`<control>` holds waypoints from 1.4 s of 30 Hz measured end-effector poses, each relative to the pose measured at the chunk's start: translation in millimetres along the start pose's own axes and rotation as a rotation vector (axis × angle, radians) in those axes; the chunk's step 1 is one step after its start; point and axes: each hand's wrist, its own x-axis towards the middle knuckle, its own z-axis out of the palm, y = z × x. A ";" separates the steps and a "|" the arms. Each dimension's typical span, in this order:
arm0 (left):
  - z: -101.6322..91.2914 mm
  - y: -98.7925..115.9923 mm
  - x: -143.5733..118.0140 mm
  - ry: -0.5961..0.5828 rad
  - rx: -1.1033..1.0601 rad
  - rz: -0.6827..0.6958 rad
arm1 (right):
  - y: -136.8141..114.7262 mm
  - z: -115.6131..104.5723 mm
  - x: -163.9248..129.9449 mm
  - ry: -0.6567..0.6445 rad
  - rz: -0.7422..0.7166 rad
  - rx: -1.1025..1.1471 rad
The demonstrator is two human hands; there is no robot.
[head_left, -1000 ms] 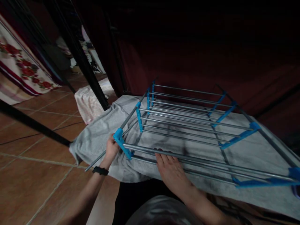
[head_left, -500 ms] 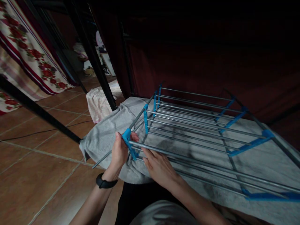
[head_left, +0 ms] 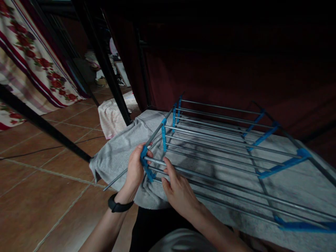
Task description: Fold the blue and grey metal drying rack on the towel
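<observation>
A shoe rack of grey metal tubes (head_left: 210, 176) joined by blue plastic connectors lies across a grey blanket. My left hand (head_left: 135, 166), wearing a black wristband (head_left: 119, 204), is closed around the blue connector (head_left: 145, 156) at the rack's near left corner, thumb on top and fingertips showing on the far side. A side pole (head_left: 115, 179) sticks out past that hand. Beside it, my right hand (head_left: 180, 189) touches the front tubes close to the same corner. Its index finger is stretched out and the thumb stands apart, with no firm grip visible.
The grey blanket (head_left: 115, 150) covers a low surface under the rack. Black frame posts (head_left: 52, 126) rise at the left, and a dark red cloth (head_left: 223, 77) hangs behind. A cable (head_left: 63, 146) crosses the tiled floor; a striped cloth (head_left: 112, 113) lies beyond.
My right hand's index finger has lifted and its fingers have shifted up and slightly right along the tubes. My left hand has rolled a little around the connector, its thumb now further over it.
</observation>
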 end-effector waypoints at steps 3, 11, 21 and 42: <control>-0.2 1.3 0.5 0.003 0.068 0.029 | -10.4 -7.2 2.1 -0.089 0.037 -0.317; 2.9 7.0 -3.3 -0.045 0.207 0.072 | -47.1 -44.2 14.8 -0.277 0.154 -0.594; 0.4 4.6 -1.5 -0.078 0.198 0.038 | -27.2 -34.8 26.3 -0.043 0.000 -0.562; 3.9 3.6 -2.0 -0.053 0.140 0.055 | -9.1 -34.5 25.6 -0.106 -0.168 -0.540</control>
